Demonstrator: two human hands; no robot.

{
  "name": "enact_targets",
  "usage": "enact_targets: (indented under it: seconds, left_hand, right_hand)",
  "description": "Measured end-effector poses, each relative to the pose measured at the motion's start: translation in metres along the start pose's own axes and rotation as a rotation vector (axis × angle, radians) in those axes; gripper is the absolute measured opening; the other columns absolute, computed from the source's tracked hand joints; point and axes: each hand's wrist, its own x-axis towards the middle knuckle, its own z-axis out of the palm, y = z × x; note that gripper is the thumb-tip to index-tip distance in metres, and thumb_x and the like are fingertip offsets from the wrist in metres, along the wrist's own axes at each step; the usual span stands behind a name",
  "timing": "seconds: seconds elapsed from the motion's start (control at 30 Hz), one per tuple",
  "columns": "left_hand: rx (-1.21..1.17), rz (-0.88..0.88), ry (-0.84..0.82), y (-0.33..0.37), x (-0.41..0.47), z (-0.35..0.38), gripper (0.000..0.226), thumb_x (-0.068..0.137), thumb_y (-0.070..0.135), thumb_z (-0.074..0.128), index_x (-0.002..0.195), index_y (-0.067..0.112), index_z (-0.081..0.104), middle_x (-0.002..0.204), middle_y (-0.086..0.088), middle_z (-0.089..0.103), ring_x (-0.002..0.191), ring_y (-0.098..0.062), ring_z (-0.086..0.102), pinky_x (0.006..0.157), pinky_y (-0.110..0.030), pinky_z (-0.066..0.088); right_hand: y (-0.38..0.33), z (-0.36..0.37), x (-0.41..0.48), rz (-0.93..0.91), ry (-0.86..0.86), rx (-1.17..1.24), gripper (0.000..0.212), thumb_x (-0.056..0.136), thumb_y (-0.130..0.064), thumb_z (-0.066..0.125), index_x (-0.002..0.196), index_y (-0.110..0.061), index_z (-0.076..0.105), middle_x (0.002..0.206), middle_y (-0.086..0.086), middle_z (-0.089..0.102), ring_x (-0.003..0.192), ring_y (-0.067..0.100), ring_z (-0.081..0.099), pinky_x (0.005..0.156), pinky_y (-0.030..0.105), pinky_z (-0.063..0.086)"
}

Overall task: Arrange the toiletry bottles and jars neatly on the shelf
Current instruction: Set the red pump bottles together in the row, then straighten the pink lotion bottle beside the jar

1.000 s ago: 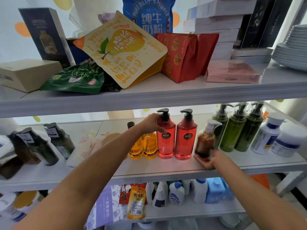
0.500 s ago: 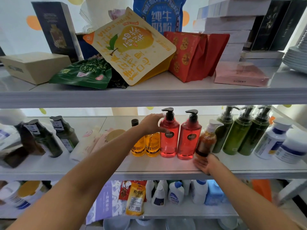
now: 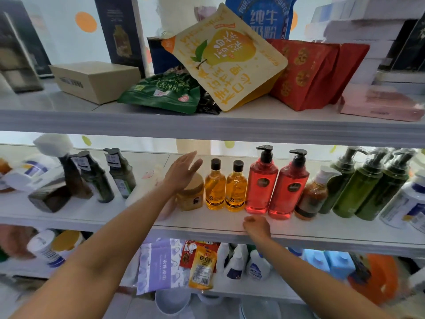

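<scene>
Both hands have let go since a second ago: the left hand (image 3: pixel 184 172) has left the neck of the first red pump bottle (image 3: pixel 261 181) and now hangs open, fingers spread, over the wooden lid of an amber jar (image 3: pixel 191 195), holding nothing; whether it touches the lid cannot be told. The right hand (image 3: pixel 257 224) has come away from the small brown pump bottle (image 3: pixel 312 196) and rests loosely curled and empty on the front edge of the middle shelf (image 3: pixel 322 229), just below the first red bottle.

Along that shelf, from the jar rightward, stand two yellow bottles (image 3: pixel 225 188) with black caps, each label showing a large "8", then the two red pump bottles side by side, the second (image 3: pixel 289 187) touching the first, then the brown pump bottle with a white pump, then three green pump bottles (image 3: pixel 365 187), with white tubs (image 3: pixel 404 203) at the far right. Left of the hand, dark bottles (image 3: pixel 108 176) lean untidily, their labels too blurred to read.

On the shelf above, a cream pouch (image 3: pixel 227 58) printed with a yellow pear lies tilted over a green bag (image 3: pixel 161 93) marked "ROASTED", beside red bags (image 3: pixel 315 72) and a blue bag (image 3: pixel 269 17) reading "PURE MILK POWDER". On the shelf below lie a lilac packet (image 3: pixel 158 265), an orange sachet (image 3: pixel 202 268) and white bottles (image 3: pixel 243 261)
</scene>
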Motion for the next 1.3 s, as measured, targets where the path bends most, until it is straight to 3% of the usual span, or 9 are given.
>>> enact_targets:
  seconds: [0.1, 0.27, 0.37, 0.63, 0.73, 0.83, 0.97, 1.17, 1.3]
  left_hand:
    - [0.054, -0.116, -0.067, -0.030, -0.015, 0.002, 0.069, 0.093, 0.058, 0.028, 0.146, 0.013, 0.029, 0.152, -0.007, 0.033, 0.140, -0.027, 0.030, 0.114, -0.045, 0.028]
    - [0.051, -0.161, -0.093, -0.072, -0.032, 0.014, 0.070, 0.086, 0.067, 0.041, 0.139, 0.022, 0.034, 0.140, -0.002, 0.047, 0.129, -0.025, 0.045, 0.105, -0.047, 0.041]
    - [0.160, -0.105, -0.081, -0.078, -0.048, 0.015, 0.072, 0.088, 0.055, 0.051, 0.146, 0.022, 0.023, 0.146, -0.007, 0.038, 0.133, -0.027, 0.038, 0.109, -0.043, 0.036]
    - [0.150, -0.396, 0.054, -0.099, -0.071, 0.028, 0.046, 0.097, 0.036, 0.043, 0.134, 0.008, 0.045, 0.126, -0.015, 0.048, 0.113, -0.027, 0.047, 0.091, -0.034, 0.044]
    - [0.085, -0.424, 0.064, -0.100, -0.071, 0.028, 0.044, 0.097, 0.030, 0.044, 0.138, 0.013, 0.043, 0.125, -0.013, 0.049, 0.114, -0.027, 0.048, 0.090, -0.035, 0.045]
    - [0.035, -0.473, 0.159, -0.102, -0.070, 0.023, 0.038, 0.096, 0.027, 0.047, 0.132, 0.013, 0.049, 0.121, -0.012, 0.052, 0.113, -0.026, 0.049, 0.088, -0.035, 0.045]
    - [0.167, -0.609, 0.284, -0.112, -0.072, 0.008, 0.041, 0.091, 0.031, 0.054, 0.125, 0.008, 0.048, 0.130, -0.014, 0.042, 0.121, -0.030, 0.037, 0.095, -0.035, 0.040]
    - [-0.037, -0.851, -0.036, -0.149, -0.057, -0.008, 0.065, 0.093, 0.052, 0.042, 0.132, 0.000, 0.040, 0.137, -0.022, 0.044, 0.127, -0.036, 0.039, 0.103, -0.039, 0.032]
    - [-0.323, -0.817, -0.066, -0.169, -0.048, -0.017, 0.067, 0.089, 0.042, 0.058, 0.133, -0.005, 0.040, 0.134, -0.020, 0.050, 0.122, -0.034, 0.050, 0.098, -0.037, 0.043]
  right_hand:
    - [-0.019, 0.029, -0.015, -0.104, -0.122, -0.024, 0.036, 0.089, -0.010, 0.055, 0.125, -0.011, 0.057, 0.131, 0.006, 0.057, 0.121, 0.022, 0.052, 0.098, 0.028, 0.039]
    - [-0.050, 0.067, -0.028, -0.242, -0.221, -0.030, 0.052, 0.087, -0.009, 0.058, 0.137, -0.012, 0.045, 0.142, 0.006, 0.048, 0.128, 0.023, 0.046, 0.101, 0.030, 0.039]
    - [-0.067, 0.088, -0.033, -0.301, -0.258, -0.050, 0.054, 0.087, -0.007, 0.056, 0.139, -0.013, 0.044, 0.143, 0.008, 0.046, 0.128, 0.024, 0.046, 0.098, 0.030, 0.040]
    - [-0.101, 0.147, -0.035, -0.142, -0.318, 0.094, 0.051, 0.088, -0.013, 0.059, 0.137, -0.007, 0.046, 0.136, 0.011, 0.052, 0.122, 0.026, 0.051, 0.102, 0.033, 0.043]
    - [-0.106, 0.161, -0.035, -0.046, -0.334, 0.193, 0.043, 0.090, -0.015, 0.058, 0.130, -0.001, 0.052, 0.115, 0.018, 0.062, 0.103, 0.030, 0.060, 0.095, 0.037, 0.049]
    - [-0.112, 0.167, -0.033, 0.003, -0.367, 0.312, 0.033, 0.090, -0.014, 0.060, 0.118, 0.003, 0.060, 0.078, 0.009, 0.060, 0.070, 0.020, 0.055, 0.070, 0.030, 0.048]
    - [-0.114, 0.173, -0.024, 0.041, -0.403, 0.363, 0.038, 0.086, -0.020, 0.067, 0.114, 0.005, 0.060, 0.077, 0.008, 0.060, 0.068, 0.019, 0.055, 0.068, 0.028, 0.048]
    - [-0.118, 0.189, -0.010, 0.095, -0.399, 0.393, 0.066, 0.072, -0.035, 0.079, 0.124, -0.003, 0.053, 0.110, 0.011, 0.066, 0.098, 0.027, 0.063, 0.077, 0.032, 0.053]
    - [-0.128, 0.198, -0.008, 0.133, -0.349, 0.361, 0.072, 0.066, -0.039, 0.082, 0.121, -0.003, 0.052, 0.109, 0.011, 0.064, 0.095, 0.026, 0.062, 0.076, 0.032, 0.053]
